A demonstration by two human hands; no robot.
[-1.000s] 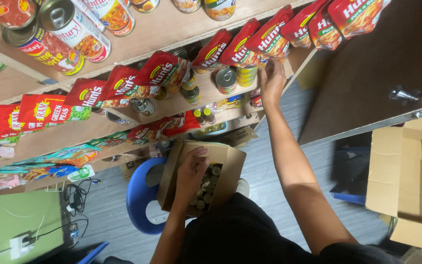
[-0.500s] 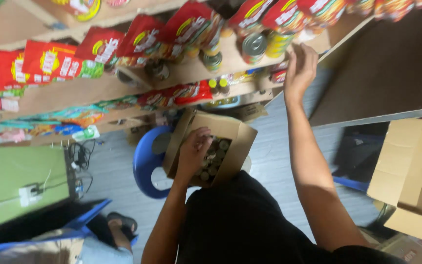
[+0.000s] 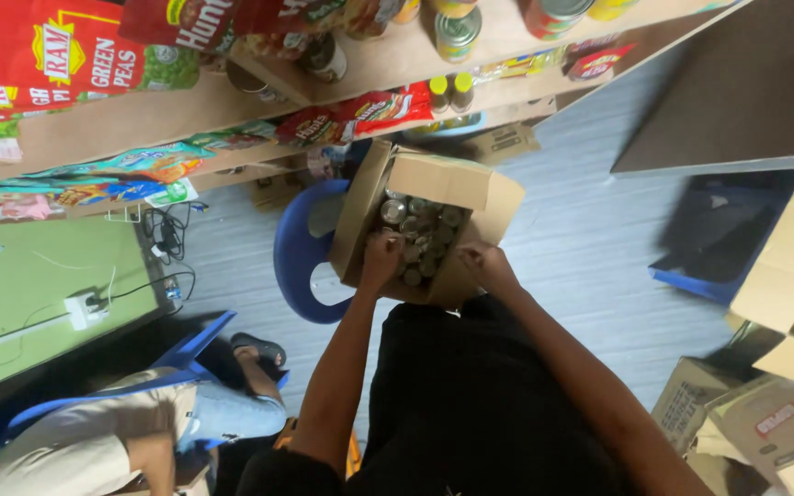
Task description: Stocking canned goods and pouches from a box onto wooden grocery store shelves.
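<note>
One open cardboard box [image 3: 434, 184] is seen resting on one blue plastic stool [image 3: 298, 266], and inside it roughly a dozen small tins [image 3: 415, 234] are packed upright, lids upward (an exact count cannot be made, since both hands cover part of them). Two hands are lowered to the near edge of the box. The left hand [image 3: 380, 257] is curled down over the tins at the near left of the box, its fingers bent among them; whether a tin is actually gripped cannot be told. The right hand [image 3: 487, 266] is set on the near right rim, fingers folded over the cardboard edge, and its hold is likewise not clear. The tins thus lie directly under and just ahead of the left hand, and just to the left of the right hand. Above the box, wooden shelves [image 3: 186, 115] are stocked with red pouches [image 3: 360, 115] and several cans [image 3: 457, 32]. At the lower left one other person [image 3: 140, 432] is seated, and more cardboard boxes [image 3: 783, 276] are stacked at the right.
</note>
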